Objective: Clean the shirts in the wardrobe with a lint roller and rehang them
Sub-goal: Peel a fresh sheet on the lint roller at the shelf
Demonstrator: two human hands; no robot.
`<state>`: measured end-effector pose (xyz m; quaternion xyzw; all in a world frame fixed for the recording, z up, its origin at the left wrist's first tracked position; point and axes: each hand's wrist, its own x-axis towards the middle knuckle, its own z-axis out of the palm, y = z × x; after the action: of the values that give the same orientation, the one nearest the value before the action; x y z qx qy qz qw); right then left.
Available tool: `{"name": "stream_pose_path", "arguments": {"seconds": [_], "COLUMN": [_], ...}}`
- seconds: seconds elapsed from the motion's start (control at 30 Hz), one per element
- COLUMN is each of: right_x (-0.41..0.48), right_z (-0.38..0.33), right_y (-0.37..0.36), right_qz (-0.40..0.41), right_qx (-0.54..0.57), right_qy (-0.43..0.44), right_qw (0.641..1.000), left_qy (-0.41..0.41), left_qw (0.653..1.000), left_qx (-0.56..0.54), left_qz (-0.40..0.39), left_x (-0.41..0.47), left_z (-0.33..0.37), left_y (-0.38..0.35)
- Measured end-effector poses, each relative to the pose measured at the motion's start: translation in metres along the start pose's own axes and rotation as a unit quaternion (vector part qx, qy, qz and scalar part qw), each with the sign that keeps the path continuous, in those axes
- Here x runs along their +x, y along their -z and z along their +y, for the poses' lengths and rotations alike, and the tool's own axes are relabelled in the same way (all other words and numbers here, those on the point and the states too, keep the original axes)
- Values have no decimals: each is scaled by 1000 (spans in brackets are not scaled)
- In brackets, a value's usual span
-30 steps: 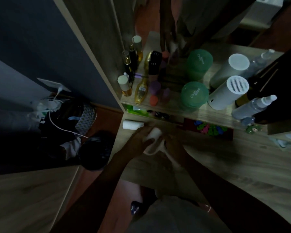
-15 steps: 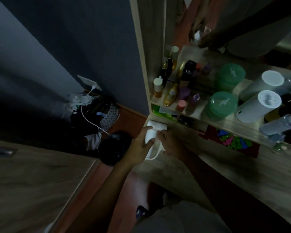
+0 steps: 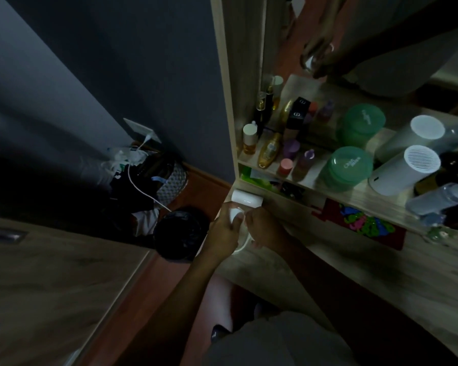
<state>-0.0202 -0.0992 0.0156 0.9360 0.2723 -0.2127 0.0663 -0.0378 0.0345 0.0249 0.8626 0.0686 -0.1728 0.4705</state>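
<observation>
In a dim room, at the pale wooden table's [image 3: 328, 262] left edge, the left hand [image 3: 224, 231] wraps the white plastic lint roller [image 3: 234, 214]; the right hand [image 3: 265, 228] pinches its loop handle. Probably still readying it; next, carry it to the shirts.

A dim bedroom: mirrored dressing table [image 3: 354, 273] crowded with cosmetic bottles [image 3: 269, 150].

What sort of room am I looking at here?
Probably a bedroom or dressing corner at home. A wooden shelf unit holds perfume and cosmetic bottles, a mirror behind it reflects the person, and a lined waste bin stands on the floor. The left hand and right hand hold a white lint roller.
</observation>
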Motion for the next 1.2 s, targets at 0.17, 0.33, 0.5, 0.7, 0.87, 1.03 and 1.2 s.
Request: {"name": "stream_pose_path", "arguments": {"seconds": [0.17, 0.33, 0.5, 0.7, 0.87, 1.03, 1.2], "right_x": [-6, -11, -21, -24, -20, -12, -5], "right_z": [5, 22, 24, 29, 33, 32, 38], "right_y": [-13, -11, -24, -29, -34, -55, -56], "right_qz": [-33, 55, -6, 89, 131, 112, 37], "right_qx": [52, 332, 359, 424, 495, 355, 417], "right_qy": [-46, -166, -220, -253, -260, -255, -217], "right_qw": [997, 927, 907, 865, 819, 892, 882], "left_qy": [10, -10, -21, -5, -14, -21, -26], "left_qw": [1000, 1000, 999, 999, 999, 999, 1000], "left_qx": [-2, 20, 17, 15, 23, 29, 15], "left_qz": [-1, -19, -30, -40, -37, -32, 9], "left_x": [0, 6, 12, 15, 25, 30, 38], "left_z": [1, 7, 7, 3, 5, 1, 5], "left_y": [-10, -22, -33, -44, -48, -53, -55]}}
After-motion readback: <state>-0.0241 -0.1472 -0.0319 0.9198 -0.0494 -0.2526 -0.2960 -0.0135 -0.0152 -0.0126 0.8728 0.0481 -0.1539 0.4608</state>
